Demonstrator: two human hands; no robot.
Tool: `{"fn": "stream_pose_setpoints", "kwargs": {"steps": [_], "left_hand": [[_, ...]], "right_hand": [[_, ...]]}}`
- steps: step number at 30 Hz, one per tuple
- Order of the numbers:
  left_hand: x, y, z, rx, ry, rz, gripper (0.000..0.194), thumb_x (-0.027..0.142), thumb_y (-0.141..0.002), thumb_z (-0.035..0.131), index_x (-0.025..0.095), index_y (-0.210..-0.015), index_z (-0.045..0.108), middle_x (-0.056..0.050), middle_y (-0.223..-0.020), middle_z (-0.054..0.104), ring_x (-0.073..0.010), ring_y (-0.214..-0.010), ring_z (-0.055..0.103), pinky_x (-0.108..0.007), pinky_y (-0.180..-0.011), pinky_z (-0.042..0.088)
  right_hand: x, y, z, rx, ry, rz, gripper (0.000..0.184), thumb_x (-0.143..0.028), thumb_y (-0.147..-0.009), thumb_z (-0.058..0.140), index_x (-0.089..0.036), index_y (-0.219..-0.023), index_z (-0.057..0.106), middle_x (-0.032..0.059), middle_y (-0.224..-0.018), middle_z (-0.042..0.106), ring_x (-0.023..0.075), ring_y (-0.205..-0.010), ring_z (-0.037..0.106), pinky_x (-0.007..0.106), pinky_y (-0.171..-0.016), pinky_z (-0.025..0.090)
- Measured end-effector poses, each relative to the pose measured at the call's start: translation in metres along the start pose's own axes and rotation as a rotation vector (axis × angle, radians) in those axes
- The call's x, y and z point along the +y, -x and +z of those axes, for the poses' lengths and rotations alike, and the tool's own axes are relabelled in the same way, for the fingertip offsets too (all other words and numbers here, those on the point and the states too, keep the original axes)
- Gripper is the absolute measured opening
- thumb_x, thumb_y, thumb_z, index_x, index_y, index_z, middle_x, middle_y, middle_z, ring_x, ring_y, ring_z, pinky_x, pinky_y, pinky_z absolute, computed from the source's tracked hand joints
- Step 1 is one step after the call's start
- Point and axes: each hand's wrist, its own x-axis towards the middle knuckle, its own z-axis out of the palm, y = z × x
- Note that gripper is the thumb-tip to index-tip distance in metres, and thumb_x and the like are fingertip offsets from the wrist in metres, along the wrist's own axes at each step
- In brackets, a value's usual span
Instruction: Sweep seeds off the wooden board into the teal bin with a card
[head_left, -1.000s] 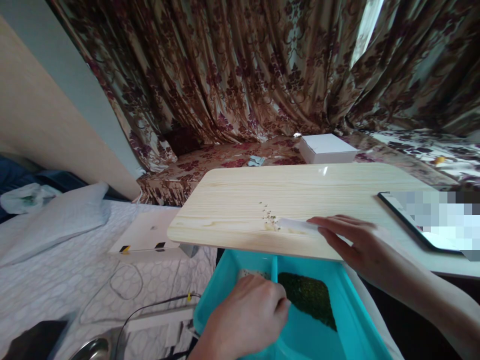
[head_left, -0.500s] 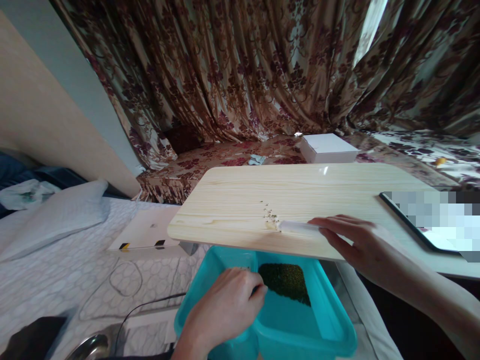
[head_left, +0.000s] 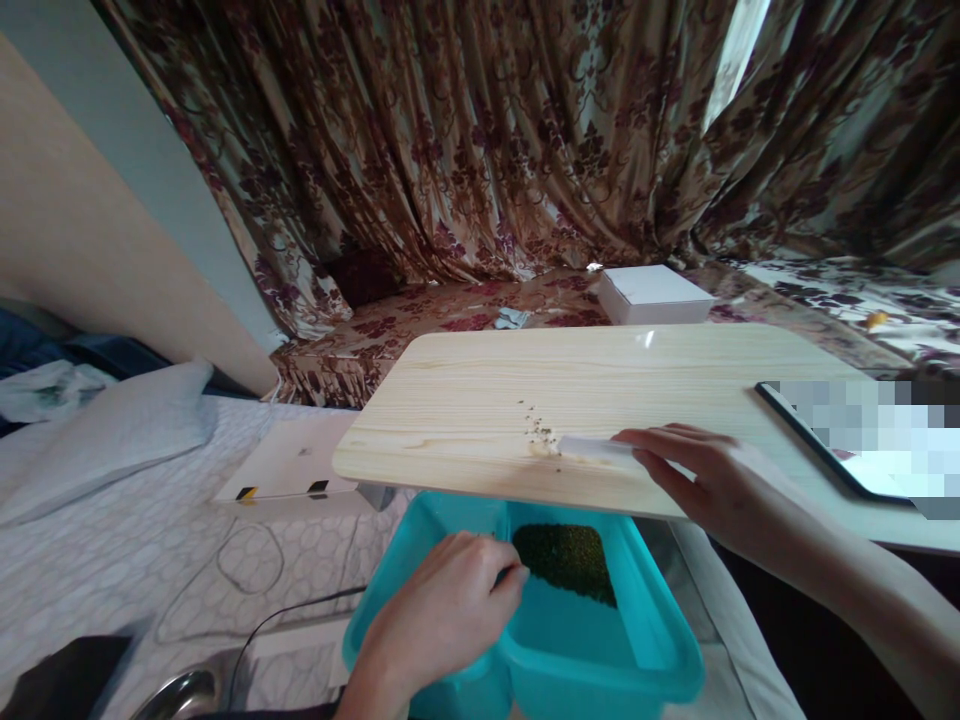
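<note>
My right hand (head_left: 694, 465) is closed on a flat, pale white strip (head_left: 596, 449), which lies low over the wooden tabletop (head_left: 480, 370). Just left of the strip's tip are scattered small dark grains (head_left: 540, 432). Below the table's near edge stands a turquoise two-compartment bin (head_left: 679, 640), with a heap of dark greenish-brown grains (head_left: 566, 562) at the far end of its right compartment. Over the bin's divider, my left hand (head_left: 454, 600) is closed, fingers curled toward the thumb; whatever it holds is hidden.
A tablet-like device (head_left: 840, 450) lies on the table's right side. Behind the table is a white box (head_left: 656, 293). On the bed at left are a pale box (head_left: 300, 460), a pillow (head_left: 142, 420), cables and a metal bowl (head_left: 180, 695).
The view has shifted very slightly, moving everything a little left in the picture. Both hands keep nearly the same pose, the strip still beside the scattered grains.
</note>
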Motion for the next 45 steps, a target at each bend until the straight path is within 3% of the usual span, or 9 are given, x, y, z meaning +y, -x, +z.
{"fn": "stream_pose_setpoints", "kwargs": {"steps": [45], "left_hand": [[-0.005, -0.001, 0.002, 0.001, -0.004, 0.015, 0.033, 0.027, -0.095, 0.039, 0.02, -0.07, 0.06, -0.003, -0.077, 0.068, -0.0197, -0.081, 0.062, -0.03, -0.067, 0.032]], "right_hand": [[-0.019, 0.009, -0.006, -0.074, -0.125, -0.013, 0.03, -0.021, -0.095, 0.047, -0.023, -0.11, 0.073, 0.0065, -0.095, 0.078, 0.02, -0.078, 0.073, 0.029, -0.064, 0.058]]}}
